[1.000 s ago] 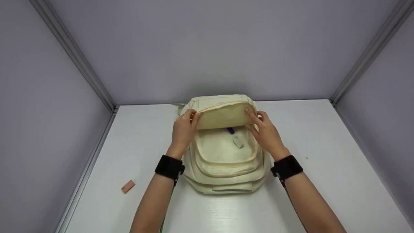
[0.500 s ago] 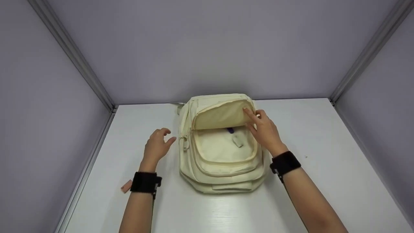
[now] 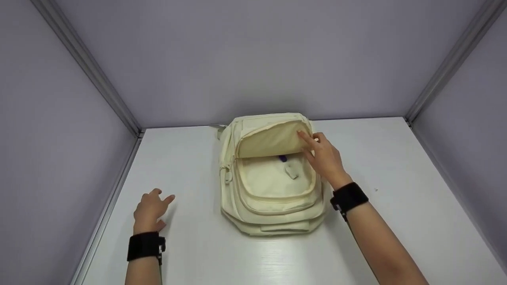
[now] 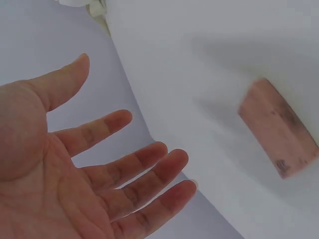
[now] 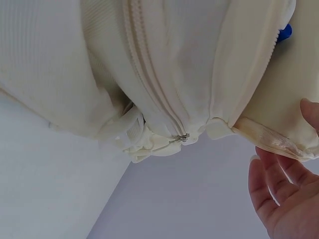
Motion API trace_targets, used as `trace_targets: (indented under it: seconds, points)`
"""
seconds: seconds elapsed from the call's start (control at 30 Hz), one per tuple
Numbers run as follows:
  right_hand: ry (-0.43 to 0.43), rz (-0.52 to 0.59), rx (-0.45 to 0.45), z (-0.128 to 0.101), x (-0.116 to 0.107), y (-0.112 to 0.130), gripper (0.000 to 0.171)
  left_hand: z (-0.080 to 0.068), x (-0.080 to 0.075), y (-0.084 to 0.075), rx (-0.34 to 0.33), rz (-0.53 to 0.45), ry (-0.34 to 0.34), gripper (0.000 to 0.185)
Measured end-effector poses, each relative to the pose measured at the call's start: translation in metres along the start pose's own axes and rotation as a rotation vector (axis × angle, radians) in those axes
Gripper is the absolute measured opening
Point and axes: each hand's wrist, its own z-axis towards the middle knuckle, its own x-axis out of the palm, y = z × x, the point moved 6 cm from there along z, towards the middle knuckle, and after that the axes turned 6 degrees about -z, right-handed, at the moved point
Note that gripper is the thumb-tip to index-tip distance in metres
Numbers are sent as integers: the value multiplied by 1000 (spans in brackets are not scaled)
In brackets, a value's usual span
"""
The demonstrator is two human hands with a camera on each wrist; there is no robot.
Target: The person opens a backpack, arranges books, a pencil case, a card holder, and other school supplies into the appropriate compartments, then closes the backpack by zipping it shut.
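A cream backpack lies on the table, its front pocket unzipped. My right hand pinches the raised pocket flap by its right edge, thumb inside and fingers outside. In the pocket are a whitish block and a dark blue-purple object, partly covered by the flap. My left hand hovers at the left with spread fingers, holding nothing. Close by it on the table lies a smudged pink eraser, mostly hidden behind the hand and wrist in the head view.
The white table is bounded by grey-lilac panels at the back and sides. A tiny white speck lies right of the backpack. A zipper pull is not shown in the left wrist view; the right wrist view shows zippers along the bag.
My left hand has let go of the flap's left side and moved left and nearer, to beside the pink eraser. The flap's left side has sagged. My right hand keeps its hold.
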Motion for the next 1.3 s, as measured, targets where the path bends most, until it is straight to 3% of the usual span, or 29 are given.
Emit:
trace_targets:
  seconds: [0.23, 0.37, 0.5, 0.67, 0.8, 1.07, 1.2, 1.3]
  points:
    - [0, 15, -4, -2, 1, 1, 55, -6, 19, 26, -1, 8, 113, 82]
    - [-3, 19, -7, -3, 1, 1, 55, -9, 24, 28, 44, 65, 74, 76]
    - [11, 17, 0, -4, 2, 1, 54, -15, 23, 33, 40, 108, 58, 72]
    - [23, 16, 16, -4, 2, 0, 55, -20, 20, 39, 33, 149, 52, 42]
    - [23, 15, 26, -5, 1, 0, 55, -20, 18, 41, 61, 132, 4, 27]
    - [23, 13, 24, -6, 2, 1, 55, -17, 19, 37, 80, 116, -56, 23]
    - [29, 7, 19, -7, 2, 1, 54, -18, 19, 25, 101, 86, -102, 26]
    - [28, -3, 13, -6, 2, 2, 54, -20, 18, 7, 154, 52, -170, 26]
